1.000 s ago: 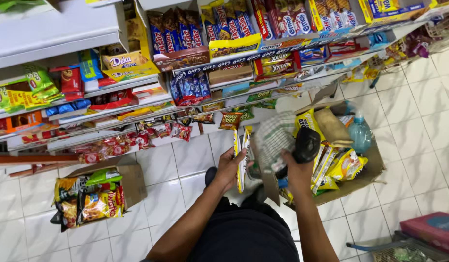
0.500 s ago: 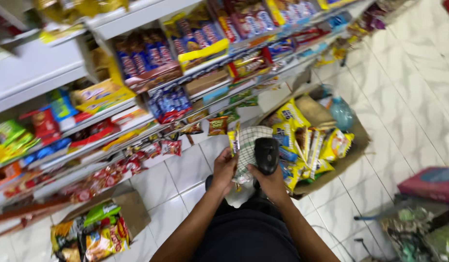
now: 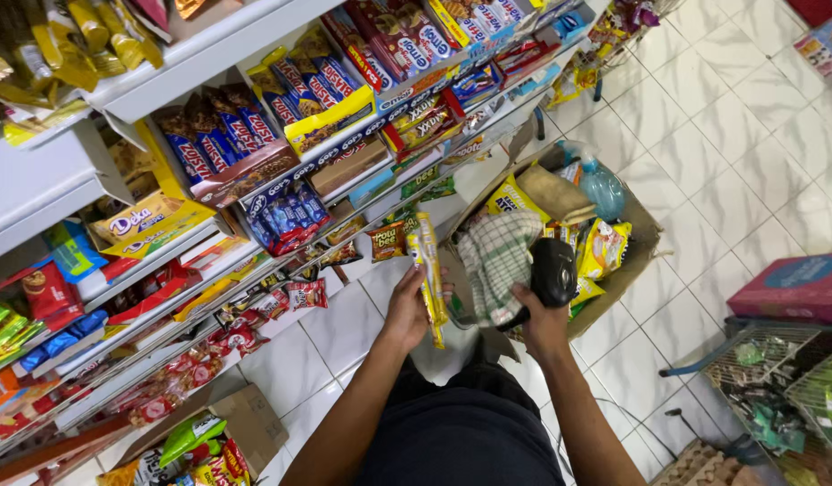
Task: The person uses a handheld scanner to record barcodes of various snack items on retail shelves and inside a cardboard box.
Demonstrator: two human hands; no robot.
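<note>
Glossy snack packets, woven cloth

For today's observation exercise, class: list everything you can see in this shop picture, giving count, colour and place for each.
snack strip: one, yellow and red, held upright in the left hand
barcode scanner: one, black, in the right hand
checked cloth: one, green and white, draped at the box's edge, beside the scanner
cardboard box: one, brown, on the floor ahead, full of mostly yellow snack packets
water bottle: one, clear blue, in the box's far corner
shelves: several tiers, white, on the left, packed with many-coloured snacks
second cardboard box: one, brown, bottom left, snack packets inside
wire baskets: count unclear, grey, bottom right
floor: white tiles
left hand: grips the strip
right hand: grips the scanner
</note>
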